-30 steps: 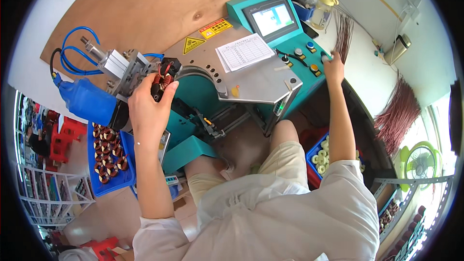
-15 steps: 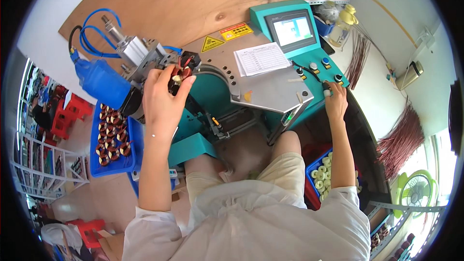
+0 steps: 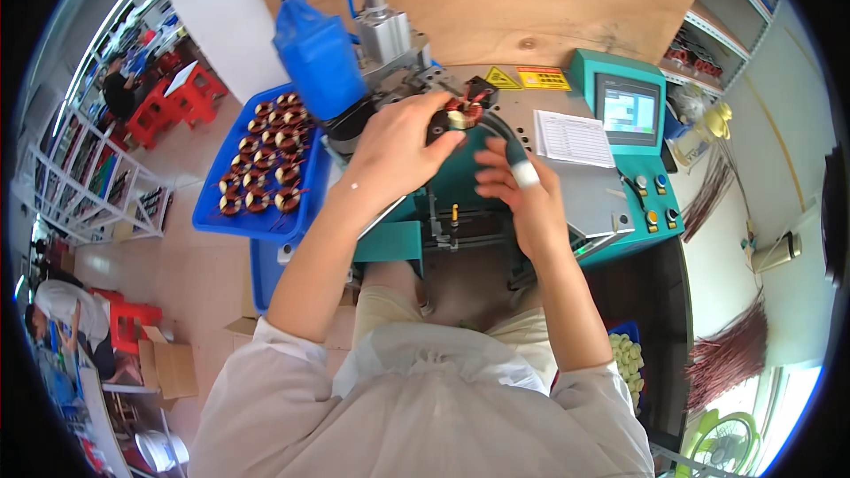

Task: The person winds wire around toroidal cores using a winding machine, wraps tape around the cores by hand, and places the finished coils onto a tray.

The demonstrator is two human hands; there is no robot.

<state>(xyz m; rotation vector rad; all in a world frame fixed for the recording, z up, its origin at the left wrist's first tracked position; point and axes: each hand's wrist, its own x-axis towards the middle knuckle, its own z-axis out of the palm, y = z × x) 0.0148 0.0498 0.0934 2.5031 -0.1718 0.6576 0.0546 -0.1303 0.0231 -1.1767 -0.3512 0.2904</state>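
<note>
A toroidal coil, wound in copper-red wire on a cream ring, sits at the head of a winding machine. My left hand is closed on it, thumb below and index finger above; its other fingers are partly hidden. To the right of the coil, my right hand is raised over the gap in the metal worktop. Its fingers are apart, slightly blurred, and hold nothing. One finger wears a dark and white covering. A blue motor housing stands left of the coil, beside a silver cylinder.
At left, a blue tray carries several wound coils. Papers lie on the worktop before a teal-framed screen. Knobs and buttons line the teal panel. Cream rings fill a bin at lower right. Wire bundles hang farther right.
My right hand has left the control panel's front knob and moved left toward the coil, its fingers opening. My left hand stays at the coil. The view has swung left.
</note>
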